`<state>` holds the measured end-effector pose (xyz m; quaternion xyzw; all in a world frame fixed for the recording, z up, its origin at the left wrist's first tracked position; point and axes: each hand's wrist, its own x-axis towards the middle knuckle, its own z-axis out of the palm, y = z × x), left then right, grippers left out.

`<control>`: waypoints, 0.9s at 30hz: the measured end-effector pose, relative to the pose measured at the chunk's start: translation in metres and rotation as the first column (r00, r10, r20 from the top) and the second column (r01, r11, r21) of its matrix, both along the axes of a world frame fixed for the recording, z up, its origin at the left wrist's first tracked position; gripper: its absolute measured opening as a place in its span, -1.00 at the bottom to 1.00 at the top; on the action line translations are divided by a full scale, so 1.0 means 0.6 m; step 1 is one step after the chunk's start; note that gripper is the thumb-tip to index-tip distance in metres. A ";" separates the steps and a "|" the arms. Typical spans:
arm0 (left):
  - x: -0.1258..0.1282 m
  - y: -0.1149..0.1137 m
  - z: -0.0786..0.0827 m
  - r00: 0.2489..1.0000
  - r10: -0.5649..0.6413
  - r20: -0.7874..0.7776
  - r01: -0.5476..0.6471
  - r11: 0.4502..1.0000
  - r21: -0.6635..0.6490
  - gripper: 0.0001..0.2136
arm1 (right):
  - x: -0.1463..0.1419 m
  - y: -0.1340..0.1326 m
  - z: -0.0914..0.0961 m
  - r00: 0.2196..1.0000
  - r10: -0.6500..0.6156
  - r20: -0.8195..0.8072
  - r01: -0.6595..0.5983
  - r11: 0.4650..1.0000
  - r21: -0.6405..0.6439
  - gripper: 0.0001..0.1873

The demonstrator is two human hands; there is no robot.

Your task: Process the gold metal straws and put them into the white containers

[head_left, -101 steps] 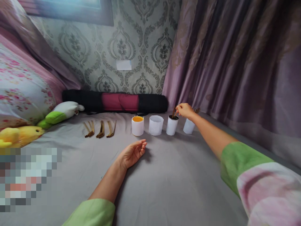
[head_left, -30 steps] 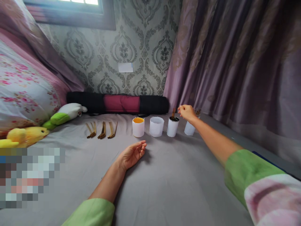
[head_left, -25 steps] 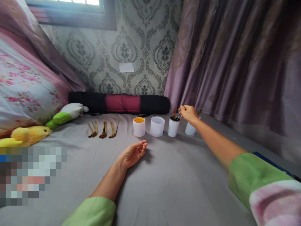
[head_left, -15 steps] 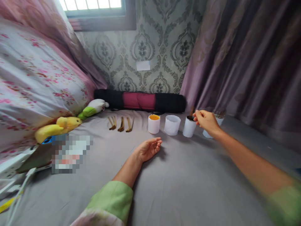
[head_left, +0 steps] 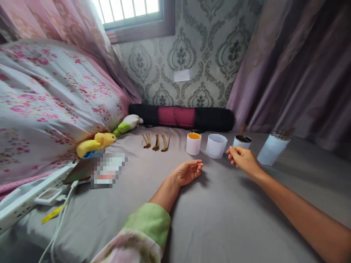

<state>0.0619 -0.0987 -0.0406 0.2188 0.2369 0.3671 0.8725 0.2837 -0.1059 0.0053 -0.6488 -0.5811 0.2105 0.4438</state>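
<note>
Four white cups stand in a row on the grey sheet (head_left: 219,219): one filled with orange (head_left: 193,143), an empty one (head_left: 216,145), one with dark liquid and a brown stick (head_left: 241,141) standing in it, and a tilted-looking one (head_left: 272,149) with sticks at its rim. My right hand (head_left: 242,159) hovers just in front of the dark cup, fingers curled together, with nothing seen in them. My left hand (head_left: 189,171) rests palm up on the sheet before the orange cup, fingers loosely apart and empty. Three small bundles of brown sticks (head_left: 156,141) lie left of the cups.
A black and maroon roll (head_left: 181,117) lies along the patterned wall. A floral quilt (head_left: 55,102), a yellow plush (head_left: 94,143) and a green-white plush (head_left: 127,124) fill the left. A phone (head_left: 82,170), power strip (head_left: 16,208) and cables lie near left. Curtains (head_left: 301,73) hang on the right.
My right hand has let go of the stick in the dark cup and drawn back toward me. The view has swung left. My left hand has stayed put.
</note>
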 end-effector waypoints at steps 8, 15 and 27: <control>0.000 0.001 0.000 1.000 -0.003 -0.007 0.003 1.000 -0.001 -0.90 | -0.035 0.001 -0.056 0.992 0.109 0.062 -0.105 0.992 -0.066 -0.63; 0.000 -0.001 0.002 1.000 -0.003 -0.010 0.003 1.000 0.010 -0.90 | -0.051 0.003 -0.084 0.992 0.106 0.073 -0.100 0.992 -0.077 -0.62; 0.000 0.001 0.004 0.996 0.068 -0.054 -0.064 0.995 0.070 -0.92 | -0.052 0.001 -0.093 0.980 0.081 0.183 -0.084 0.996 0.004 -0.61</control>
